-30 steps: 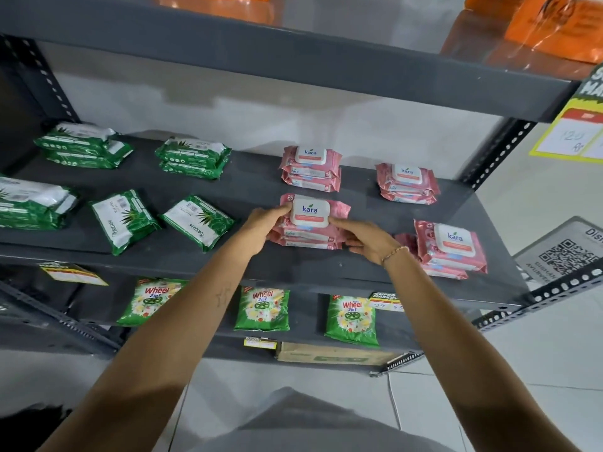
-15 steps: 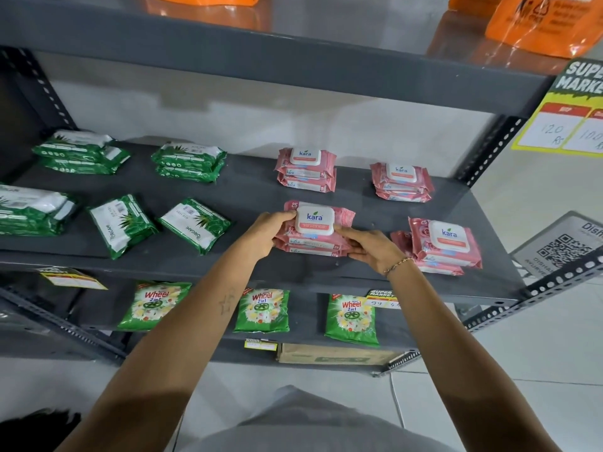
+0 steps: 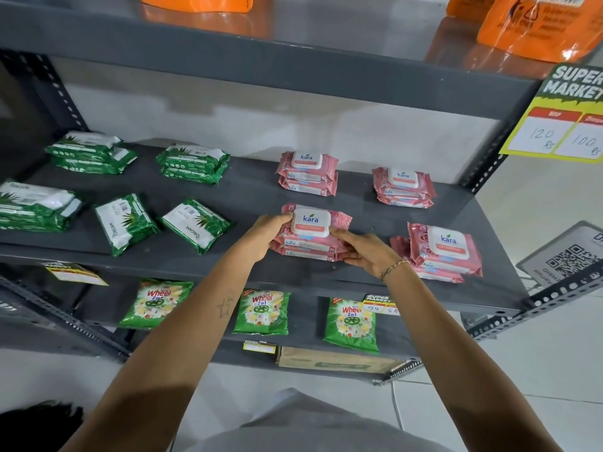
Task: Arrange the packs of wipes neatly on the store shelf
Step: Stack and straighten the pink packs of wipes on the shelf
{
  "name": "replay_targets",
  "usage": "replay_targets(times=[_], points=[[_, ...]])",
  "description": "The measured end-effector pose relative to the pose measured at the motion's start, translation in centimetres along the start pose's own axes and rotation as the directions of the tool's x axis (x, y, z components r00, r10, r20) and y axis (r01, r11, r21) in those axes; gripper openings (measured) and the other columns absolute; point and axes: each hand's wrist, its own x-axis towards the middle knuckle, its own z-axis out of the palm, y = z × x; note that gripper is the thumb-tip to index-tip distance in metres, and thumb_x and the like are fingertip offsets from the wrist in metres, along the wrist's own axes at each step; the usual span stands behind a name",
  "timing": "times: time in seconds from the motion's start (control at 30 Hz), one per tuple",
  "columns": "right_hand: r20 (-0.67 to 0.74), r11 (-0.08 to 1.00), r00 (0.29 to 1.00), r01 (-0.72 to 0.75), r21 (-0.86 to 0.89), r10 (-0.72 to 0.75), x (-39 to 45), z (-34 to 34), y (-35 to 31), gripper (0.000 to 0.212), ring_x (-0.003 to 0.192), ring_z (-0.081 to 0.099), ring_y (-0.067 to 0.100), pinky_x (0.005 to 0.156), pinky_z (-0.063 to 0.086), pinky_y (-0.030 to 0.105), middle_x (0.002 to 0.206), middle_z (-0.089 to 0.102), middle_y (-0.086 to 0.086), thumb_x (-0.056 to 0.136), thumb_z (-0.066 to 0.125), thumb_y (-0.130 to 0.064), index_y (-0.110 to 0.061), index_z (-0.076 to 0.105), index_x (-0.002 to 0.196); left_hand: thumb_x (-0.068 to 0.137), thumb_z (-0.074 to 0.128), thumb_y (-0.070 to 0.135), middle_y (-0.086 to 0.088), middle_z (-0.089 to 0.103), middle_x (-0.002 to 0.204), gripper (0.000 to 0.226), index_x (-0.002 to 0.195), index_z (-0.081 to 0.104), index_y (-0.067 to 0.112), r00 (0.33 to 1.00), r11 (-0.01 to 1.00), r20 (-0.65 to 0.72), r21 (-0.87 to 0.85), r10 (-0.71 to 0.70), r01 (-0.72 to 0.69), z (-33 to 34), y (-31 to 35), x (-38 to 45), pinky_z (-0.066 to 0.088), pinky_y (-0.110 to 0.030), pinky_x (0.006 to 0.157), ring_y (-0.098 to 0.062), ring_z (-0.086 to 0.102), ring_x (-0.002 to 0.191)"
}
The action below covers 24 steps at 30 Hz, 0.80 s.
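A stack of pink Kara wipes packs sits near the front middle of the grey shelf. My left hand grips its left side and my right hand grips its right side. Two tidy pink stacks lie behind, one stack straight back and another stack to the right. A skewed pink pile lies at the front right. Green aloe wipes packs fill the left half: two loose, angled packs, one pack beside another pack, plus stacks at the back and far left.
The shelf above carries orange pouches. A lower shelf holds green Wheel detergent packets and a cardboard box. A yellow price sign hangs at the right, and a QR code card is beside the shelf's right post.
Both hands have stayed on the middle pink stack, squaring its packs; the stack looks shifted slightly right. The camera has tilted a little.
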Motion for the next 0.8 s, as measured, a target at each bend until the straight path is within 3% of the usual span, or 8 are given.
replay_targets(times=[0.23,0.4,0.47,0.53,0.6,0.67,0.7,0.8], points=[[0.021,1.0,1.0,-0.011,-0.006,0.012,0.2,-0.1,0.0,0.057,0.089,0.065,0.022,0.099,0.048,0.036,0.11,0.069,0.016,0.076,0.074,-0.04,0.001,0.063,0.115,0.095,0.051,0.032,0.001,0.072,0.061,0.028,0.084,0.068,0.012,0.999,0.999,0.007,0.008,0.04,-0.04,-0.4,-0.5,-0.1,0.056,-0.022,0.05,-0.013,0.068,0.059],[0.033,0.999,0.999,-0.007,-0.033,0.008,0.0,0.3,-0.1,0.053,0.092,0.064,0.022,0.102,0.046,0.038,0.105,0.069,0.013,0.077,0.073,-0.039,0.001,0.063,0.111,0.094,0.054,0.033,-0.004,0.072,0.072,0.031,0.094,0.07,0.006,0.998,0.998,-0.017,0.002,0.067,-0.067,-0.9,-0.8,-0.3,0.057,-0.023,0.053,-0.019,0.069,0.068],[0.034,0.998,0.999,-0.008,-0.056,0.01,-0.2,0.4,-0.3,0.055,0.095,0.065,0.023,0.104,0.045,0.039,0.107,0.07,0.013,0.077,0.073,-0.041,0.0,0.063,0.111,0.093,0.055,0.037,-0.008,0.073,0.079,0.039,0.101,0.069,0.001,0.998,0.998,-0.011,0.004,0.062,-0.062,-1.2,-1.1,-0.2,0.059,-0.025,0.061,-0.02,0.07,0.071],[0.053,0.995,0.998,-0.013,-0.1,0.019,-0.5,0.3,-0.7,0.054,0.097,0.066,0.024,0.102,0.046,0.038,0.104,0.071,0.011,0.076,0.071,-0.047,-0.003,0.065,0.106,0.09,0.054,0.048,-0.01,0.074,0.087,0.048,0.099,0.07,0.003,0.998,0.997,0.006,0.034,0.066,-0.067,-1.5,-1.4,-0.2,0.057,-0.032,0.082,-0.021,0.071,0.079],[0.01,0.977,0.999,0.038,-0.21,-0.037,-0.9,0.4,-1.1,0.041,0.08,0.063,0.02,0.085,0.051,0.031,0.081,0.068,0.003,0.078,0.065,-0.053,-0.012,0.064,0.081,0.089,0.049,0.057,-0.007,0.073,0.096,0.056,0.1,0.067,0.005,0.988,0.98,-0.078,0.158,0.131,-0.117,-1.8,-1.6,-0.7,0.049,-0.033,0.092,-0.021,0.069,0.091],[-0.144,0.908,0.957,0.183,-0.377,-0.253,-1.1,1.1,-1.9,0.047,0.063,0.053,0.019,0.066,0.045,0.025,0.057,0.056,-0.006,0.084,0.059,-0.054,-0.016,0.051,0.056,0.095,0.046,0.047,-0.006,0.065,0.11,0.046,0.113,0.06,0.007,0.923,0.919,-0.217,0.311,0.317,-0.242,-2.8,-1.8,-1.7,0.041,-0.025,0.089,-0.02,0.061,0.106],[-0.23,0.86,0.894,0.256,-0.442,-0.385,-1.1,1.6,-2.5,0.051,0.066,0.056,0.024,0.067,0.046,0.029,0.057,0.058,-0.004,0.084,0.056,-0.055,-0.013,0.052,0.056,0.097,0.045,0.038,-0.008,0.062,0.119,0.042,0.122,0.056,0.005,0.865,0.874,-0.253,0.351,0.433,-0.335,-3.7,-2.1,-2.4,0.039,-0.018,0.089,-0.018,0.058,0.112],[-0.286,0.735,0.727,0.422,-0.53,-0.624,-0.8,5.3,-4.5,0.043,0.093,0.06,0.03,0.082,0.05,0.038,0.092,0.067,0.01,0.084,0.05,-0.051,-0.01,0.063,0.085,0.097,0.047,0.017,-0.008,0.065,0.121,0.033,0.124,0.058,0.001,0.648,0.712,-0.315,0.442,0.693,-0.547,-8.3,-4.0,-4.1,0.04,-0.003,0.086,-0.005,0.059,0.104]])
